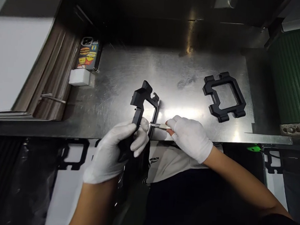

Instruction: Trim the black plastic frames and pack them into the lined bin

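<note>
My left hand (pixel 116 146), in a white glove, is closed around the lower part of a black plastic frame (pixel 139 103), which it holds up on edge over the metal bench. In my right hand (pixel 190 137), also gloved with bare thumb and fingertip showing, is a slim craft knife (pixel 160 126). Its thin blade points left and reaches the near inner edge of the held frame. Whether it touches the plastic, I cannot tell. A second black frame (pixel 240 94) of the same kind lies flat on the bench to the right.
The steel bench (pixel 109 113) has a tall stack of cardboard sheets (pixel 22 59) at left. Beside it are a phone (pixel 88 55) in a food-print case and a white block (pixel 79 77). A green ribbed mat (pixel 296 74) is at right. More black frames (pixel 73 154) show below the bench edge.
</note>
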Motion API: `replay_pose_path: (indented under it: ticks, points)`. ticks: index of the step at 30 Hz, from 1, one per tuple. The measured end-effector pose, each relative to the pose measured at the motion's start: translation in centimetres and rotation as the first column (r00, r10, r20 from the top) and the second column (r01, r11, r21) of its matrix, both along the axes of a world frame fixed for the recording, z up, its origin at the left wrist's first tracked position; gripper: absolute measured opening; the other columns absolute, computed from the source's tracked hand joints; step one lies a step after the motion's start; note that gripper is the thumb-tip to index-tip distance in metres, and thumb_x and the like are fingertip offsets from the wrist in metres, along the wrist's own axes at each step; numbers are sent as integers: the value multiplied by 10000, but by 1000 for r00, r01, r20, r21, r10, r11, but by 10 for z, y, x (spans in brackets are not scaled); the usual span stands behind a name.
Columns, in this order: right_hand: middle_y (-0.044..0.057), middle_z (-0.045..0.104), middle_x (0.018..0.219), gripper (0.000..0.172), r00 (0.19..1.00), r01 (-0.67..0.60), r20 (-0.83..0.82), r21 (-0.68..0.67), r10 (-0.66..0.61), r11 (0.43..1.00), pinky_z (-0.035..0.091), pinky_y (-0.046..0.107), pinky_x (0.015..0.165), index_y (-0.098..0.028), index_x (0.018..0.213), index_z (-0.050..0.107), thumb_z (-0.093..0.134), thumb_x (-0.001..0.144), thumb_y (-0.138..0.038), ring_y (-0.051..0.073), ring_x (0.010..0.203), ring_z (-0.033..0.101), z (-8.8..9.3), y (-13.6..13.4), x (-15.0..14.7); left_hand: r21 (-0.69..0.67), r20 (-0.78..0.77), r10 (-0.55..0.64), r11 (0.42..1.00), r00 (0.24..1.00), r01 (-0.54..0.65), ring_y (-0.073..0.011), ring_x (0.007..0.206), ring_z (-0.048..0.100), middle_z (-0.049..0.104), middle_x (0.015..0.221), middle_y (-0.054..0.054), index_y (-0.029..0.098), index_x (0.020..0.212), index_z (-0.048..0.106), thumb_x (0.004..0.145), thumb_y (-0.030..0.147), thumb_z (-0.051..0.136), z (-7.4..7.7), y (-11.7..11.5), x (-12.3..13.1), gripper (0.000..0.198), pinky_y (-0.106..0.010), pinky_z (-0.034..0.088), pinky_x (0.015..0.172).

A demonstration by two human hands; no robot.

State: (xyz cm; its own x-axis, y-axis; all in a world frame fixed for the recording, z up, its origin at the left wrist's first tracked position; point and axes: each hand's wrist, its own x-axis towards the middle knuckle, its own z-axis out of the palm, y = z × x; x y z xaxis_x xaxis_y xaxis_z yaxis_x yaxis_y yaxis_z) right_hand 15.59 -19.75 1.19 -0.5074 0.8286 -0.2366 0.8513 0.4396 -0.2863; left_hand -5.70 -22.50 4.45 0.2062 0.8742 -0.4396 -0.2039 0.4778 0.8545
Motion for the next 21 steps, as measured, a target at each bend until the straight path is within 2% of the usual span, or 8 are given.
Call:
replay_pose_path:
  ticks: [7, 12, 16, 18, 21]
  points:
    - [41, 734, 1100, 266, 991, 128, -37, -8, -128, 992, 427, 295, 615, -217, 1249, 718, 505, 1155, -347, 187, 823, 652, 9, 12, 6, -1, 18, 20, 1000, 1000, -20, -118, 462, 418, 402, 530, 52, 170, 943, 711, 946, 444, 612, -4, 0, -1, 291, -295, 343, 544]
    - [17, 740, 1069, 255, 992, 81, -86, -100, -89, 992, 442, 288, 599, -220, 1153, 731, 527, 1152, -373, 161, 765, 640, 12, 8, 6, -6, 23, 25, 1000, 999, -25, -128, 453, 423, 408, 521, 47, 160, 945, 718, 935, 463, 632, -3, 0, -3, 315, -305, 351, 528]
    - [29, 749, 1104, 242, 993, 83, -74, -84, -89, 993, 430, 288, 606, -230, 1176, 731, 526, 1150, -357, 173, 800, 658, 9, 4, 7, -6, 55, 57, 998, 997, -56, -128, 441, 432, 410, 505, 49, 150, 928, 724, 907, 466, 682, -2, 1, -3, 319, -303, 339, 512]
    - [38, 751, 1132, 245, 979, 175, -93, -58, -180, 983, 444, 286, 631, -231, 1219, 726, 522, 1149, -348, 176, 819, 664, 7, 6, 12, 0, 149, 80, 997, 986, -81, -130, 435, 449, 413, 499, 53, 146, 940, 730, 898, 470, 693, -6, 2, -6, 328, -305, 367, 533]
    - [67, 744, 1198, 256, 924, 366, -114, -11, -365, 930, 491, 302, 706, -210, 1280, 710, 521, 1141, -313, 201, 887, 675, 5, 14, 22, 63, 320, 93, 991, 943, -119, -131, 411, 456, 401, 472, 66, 139, 971, 742, 892, 510, 689, -18, 0, -15, 382, -309, 399, 557]
